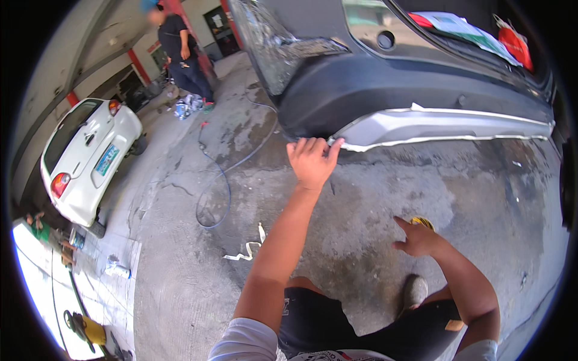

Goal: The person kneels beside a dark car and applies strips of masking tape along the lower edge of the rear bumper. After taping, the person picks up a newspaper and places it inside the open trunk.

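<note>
At the lower left corner of a dark car's rear bumper, my left hand rests with its fingers bent at the edge and its thumb on the end of the masking tape. The tape lines the upper and lower borders of a silver lower bumper panel. Lower and to the right, my right hand hangs over the floor with forefinger and thumb spread. A yellow-and-black ring-shaped thing shows behind it; whether the other fingers hold it is hidden.
A crumpled tape strip and a looping blue hose lie on the concrete floor. A white car stands left. Beyond is a standing person beside plastic-wrapped items. A yellow machine is lower left.
</note>
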Demonstrator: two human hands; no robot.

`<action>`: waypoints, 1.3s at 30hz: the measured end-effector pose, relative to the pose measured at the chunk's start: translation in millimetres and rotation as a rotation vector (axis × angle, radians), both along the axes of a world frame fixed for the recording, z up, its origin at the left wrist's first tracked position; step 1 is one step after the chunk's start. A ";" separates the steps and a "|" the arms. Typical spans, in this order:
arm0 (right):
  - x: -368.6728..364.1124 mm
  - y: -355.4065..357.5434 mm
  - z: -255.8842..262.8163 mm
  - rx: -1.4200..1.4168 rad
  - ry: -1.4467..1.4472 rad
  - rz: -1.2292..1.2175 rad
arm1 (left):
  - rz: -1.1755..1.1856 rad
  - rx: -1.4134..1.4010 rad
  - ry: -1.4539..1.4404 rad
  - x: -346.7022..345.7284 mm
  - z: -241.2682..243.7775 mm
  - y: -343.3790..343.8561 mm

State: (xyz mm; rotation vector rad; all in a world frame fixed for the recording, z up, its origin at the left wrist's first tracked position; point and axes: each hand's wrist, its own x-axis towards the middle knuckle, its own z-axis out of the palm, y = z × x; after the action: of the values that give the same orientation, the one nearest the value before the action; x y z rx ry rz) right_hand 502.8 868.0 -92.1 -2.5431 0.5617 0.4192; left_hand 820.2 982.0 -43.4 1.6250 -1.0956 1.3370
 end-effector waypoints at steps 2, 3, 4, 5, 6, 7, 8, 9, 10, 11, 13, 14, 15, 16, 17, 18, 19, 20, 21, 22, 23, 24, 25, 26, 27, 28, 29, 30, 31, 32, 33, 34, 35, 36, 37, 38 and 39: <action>-10.0 -8.6 9.8 0.000 -0.019 -0.018 | 0.044 0.031 0.068 2.6 14.5 -12.3; -15.3 -6.9 11.2 0.023 -0.014 -0.031 | 0.023 0.046 0.104 4.7 11.3 -10.0; -17.6 -5.4 13.3 0.046 -0.010 -0.046 | 0.001 0.060 0.139 8.1 10.0 -7.4; -16.8 -4.1 16.2 0.051 -0.031 -0.049 | -0.022 0.076 0.172 11.8 9.7 -4.4; -15.9 -3.6 20.7 0.050 -0.046 -0.050 | -0.067 0.059 0.174 15.7 7.6 -1.3; -14.2 -2.5 23.2 0.051 -0.063 -0.050 | -0.069 0.019 0.269 18.1 2.1 3.1; -11.8 -0.5 22.6 0.074 -0.037 -0.066 | -0.069 -0.022 0.361 20.0 -3.7 9.1; -9.4 0.4 22.1 0.092 -0.010 -0.084 | -0.073 -0.070 0.453 22.4 -8.0 16.3; -9.4 -3.1 22.2 0.100 0.017 -0.111 | -0.097 -0.145 0.573 21.1 -14.1 26.0; -8.9 -7.1 16.1 0.058 0.022 -0.099 | -0.108 -0.134 0.623 20.1 -21.3 41.2; -7.5 -17.0 -3.3 -0.026 0.030 -0.073 | -0.129 -0.112 0.722 17.3 -43.6 77.6; -5.6 -22.0 -11.9 -0.018 0.022 -0.064 | -0.169 -0.060 0.754 8.7 -57.8 97.8; -6.1 -26.9 -18.1 -0.013 0.017 -0.061 | -0.216 -0.009 0.787 -4.2 -74.8 116.9; -6.6 -29.6 -21.4 -0.001 0.009 -0.058 | -0.231 0.056 0.814 -17.1 -93.9 135.6; -2.7 -27.5 -17.5 0.073 0.050 -0.069 | -0.243 0.131 0.841 -30.8 -115.4 154.7; 3.1 -23.8 -8.2 0.147 0.094 -0.090 | -0.240 0.235 0.934 -47.7 -140.5 172.4; 1.8 -16.2 -7.2 0.235 0.150 -0.118 | -0.219 0.409 1.024 -61.9 -169.6 198.6; 2.1 -16.2 -16.5 0.148 0.120 -0.027 | -0.216 0.546 1.175 -74.7 -205.1 221.2; 5.5 -23.1 -33.0 0.045 0.084 0.040 | -0.205 0.557 1.095 -88.9 -238.8 239.5; 9.7 -30.2 -52.0 -0.004 0.002 0.119 | -0.190 0.558 1.009 -102.4 -270.0 255.7; 12.9 -29.7 -64.9 -0.047 -0.082 0.208 | -0.156 0.562 0.924 -114.8 -299.6 277.2; 15.3 -18.7 -55.0 0.028 0.037 0.194 | -0.001 0.463 1.135 -124.3 -296.9 279.4; 27.4 -7.4 -35.0 0.121 0.134 0.193 | 0.061 0.457 1.185 -121.8 -293.8 284.3; 26.8 -11.1 -38.0 0.088 0.115 0.208 | 0.106 0.451 1.247 -121.7 -294.5 277.6; 24.5 -15.5 -45.5 0.060 0.107 0.232 | 0.103 0.510 1.235 -119.7 -297.0 268.2; 29.1 -8.8 -39.2 0.104 0.136 0.213 | 0.133 0.571 1.223 -114.7 -300.8 272.6; 31.2 -6.3 -27.7 0.128 0.165 0.193 | 0.150 0.613 1.208 -110.7 -303.2 267.7; 25.0 -12.7 -36.3 0.077 0.126 0.196 | 0.157 0.707 1.170 -114.5 -305.4 259.6; 21.7 -17.8 -47.0 0.030 0.080 0.208 | 0.140 0.722 1.167 -115.7 -305.5 256.5; 19.4 -17.0 -42.6 0.049 0.111 0.184 | 0.127 0.730 1.167 -116.1 -305.8 254.5; 18.2 -14.5 -33.9 0.071 0.137 0.165 | 0.122 0.736 1.166 -115.1 -305.7 255.1; 14.8 -13.1 -25.3 0.114 0.153 0.154 | 0.075 0.705 1.161 -113.6 -306.2 255.5; 14.1 -10.9 -18.7 0.158 0.165 0.148 | 0.059 0.704 1.164 -110.9 -307.2 257.5; 17.7 -8.7 -16.2 0.173 0.184 0.171 | 0.041 0.703 1.168 -108.3 -309.4 258.8; 19.0 -7.5 -13.3 0.184 0.206 0.193 | 0.018 0.699 1.176 -107.5 -312.5 258.3; 16.0 -1.5 -5.5 0.191 0.150 0.223 | 0.001 0.696 1.189 -105.4 -316.0 259.2; 13.2 4.7 1.7 0.191 0.090 0.257 | -0.012 0.687 1.200 -102.1 -318.6 259.8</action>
State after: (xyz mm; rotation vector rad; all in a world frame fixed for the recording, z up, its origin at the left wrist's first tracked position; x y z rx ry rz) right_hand 516.0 872.7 -90.3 -2.4261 0.2130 0.6490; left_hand 718.1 1241.7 -362.1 2.3422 -0.7626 -0.2269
